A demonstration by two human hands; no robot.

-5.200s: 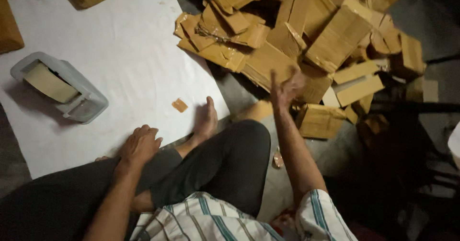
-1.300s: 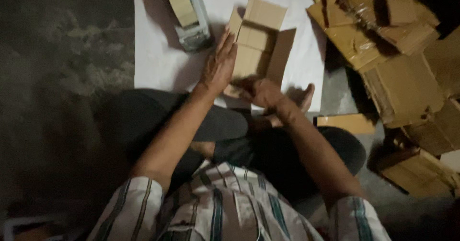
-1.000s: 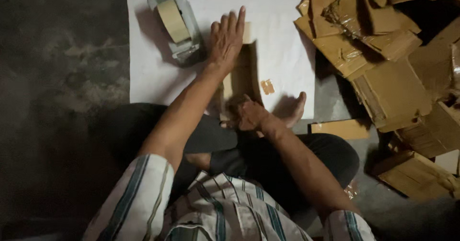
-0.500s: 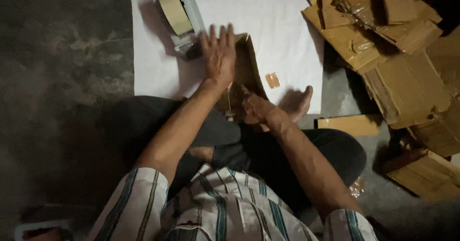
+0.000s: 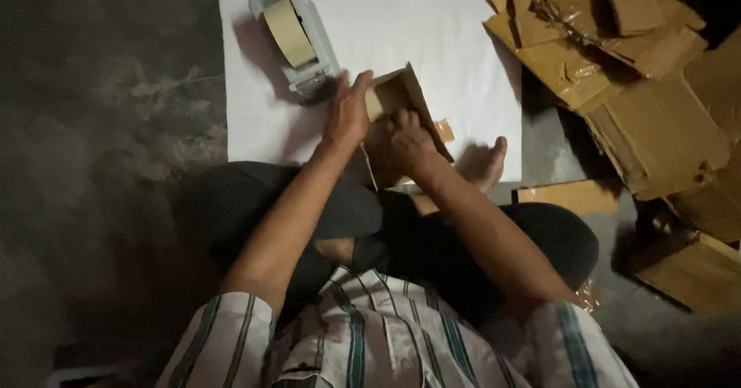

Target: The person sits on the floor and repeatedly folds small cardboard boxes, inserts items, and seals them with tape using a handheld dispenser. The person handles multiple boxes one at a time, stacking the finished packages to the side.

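A small cardboard box (image 5: pixel 397 122) is held upright betw. both hands over the white sheet (image 5: pixel 401 25) spread on the floor, just in front of the crossed legs. The left hand (image 5: pixel 347 118) is laid flat against the box's left wall, fingers together & pressed on the card, prob. to steady it. The right hand (image 5: pixel 409 141) is closed over the near lower edge; its grip looks clamped on the box, though the fingertips are hidden. A tape dispenser (image 5: pixel 297 41) is set just left of the box, nearly touching the left hand, within easy reach. A small card scrap (image 5: pixel 444 131) lies beside the box. Flattened cartons (image 5: pixel 633 72) are piled well to the right.
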